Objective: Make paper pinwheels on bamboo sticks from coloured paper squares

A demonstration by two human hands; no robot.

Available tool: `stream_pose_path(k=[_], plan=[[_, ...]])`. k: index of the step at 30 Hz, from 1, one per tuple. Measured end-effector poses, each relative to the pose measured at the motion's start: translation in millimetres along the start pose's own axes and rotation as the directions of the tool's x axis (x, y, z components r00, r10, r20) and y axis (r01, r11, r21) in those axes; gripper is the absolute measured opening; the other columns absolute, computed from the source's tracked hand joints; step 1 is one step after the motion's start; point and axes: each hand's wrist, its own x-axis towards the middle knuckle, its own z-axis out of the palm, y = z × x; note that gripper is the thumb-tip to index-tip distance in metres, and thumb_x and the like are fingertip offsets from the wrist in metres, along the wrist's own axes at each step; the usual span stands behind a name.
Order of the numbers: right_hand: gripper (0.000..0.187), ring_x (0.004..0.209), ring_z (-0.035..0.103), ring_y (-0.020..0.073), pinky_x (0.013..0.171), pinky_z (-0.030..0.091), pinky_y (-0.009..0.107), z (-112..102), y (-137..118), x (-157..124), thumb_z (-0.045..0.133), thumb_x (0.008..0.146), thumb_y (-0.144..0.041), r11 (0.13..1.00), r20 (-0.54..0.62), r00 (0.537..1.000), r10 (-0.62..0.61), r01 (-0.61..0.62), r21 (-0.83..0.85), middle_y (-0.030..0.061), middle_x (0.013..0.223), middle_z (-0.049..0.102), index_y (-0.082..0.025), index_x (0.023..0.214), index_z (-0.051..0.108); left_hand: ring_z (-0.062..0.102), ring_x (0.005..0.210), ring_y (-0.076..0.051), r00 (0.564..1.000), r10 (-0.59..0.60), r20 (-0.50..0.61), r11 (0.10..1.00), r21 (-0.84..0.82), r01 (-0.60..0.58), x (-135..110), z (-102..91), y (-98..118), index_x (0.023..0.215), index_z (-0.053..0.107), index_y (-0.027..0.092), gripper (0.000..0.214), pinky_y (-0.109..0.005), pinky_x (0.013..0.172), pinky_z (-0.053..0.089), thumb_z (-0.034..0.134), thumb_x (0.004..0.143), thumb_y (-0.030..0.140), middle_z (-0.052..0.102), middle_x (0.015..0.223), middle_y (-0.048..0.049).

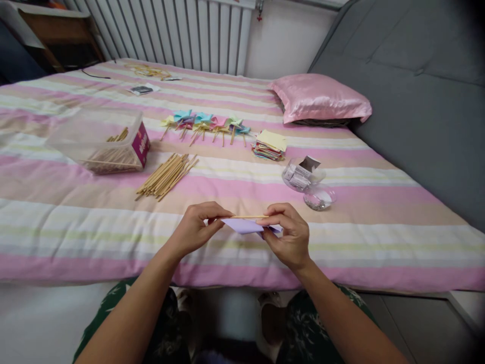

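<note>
My left hand (pixel 199 225) pinches one end of a thin wooden stick (pixel 244 217) that lies level between both hands. My right hand (pixel 288 232) pinches the other end together with a folded pale lilac paper (pixel 244 225) just under the stick. Both hands hover above the near edge of the striped bed (pixel 227 192). A loose pile of wooden sticks (pixel 166 175) lies ahead to the left. Several finished paper pinwheels on sticks (pixel 206 124) lie in a row farther back.
A clear plastic box (pixel 102 141) holding more sticks sits at the left. A stack of coloured paper squares (pixel 270 145) lies mid-bed. A clear tub with small packets (pixel 301 175) and its lid (pixel 319 197) sit at the right. Pink pillow (pixel 322 96) and grey headboard (pixel 417 76) behind.
</note>
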Motion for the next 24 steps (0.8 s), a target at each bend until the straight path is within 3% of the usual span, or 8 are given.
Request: stream_pose_path(k=[24], plan=[[0.012, 0.075, 0.062, 0.0147, 0.067, 0.053, 0.029, 1.2, -0.3, -0.1, 0.068, 0.072, -0.012, 0.999, -0.047, 0.998, 0.044, -0.045, -0.004, 0.0018, 0.083, 0.062, -0.023, 0.076, 0.069, 0.059, 0.064, -0.012, 0.999, 0.031, -0.028, 0.999, 0.027, -0.031, -0.3, 0.0, -0.9, 0.091, 0.072, 0.015, 0.019, -0.021, 0.055, 0.042, 0.057, 0.080, 0.014, 0.069, 0.078, -0.0060]])
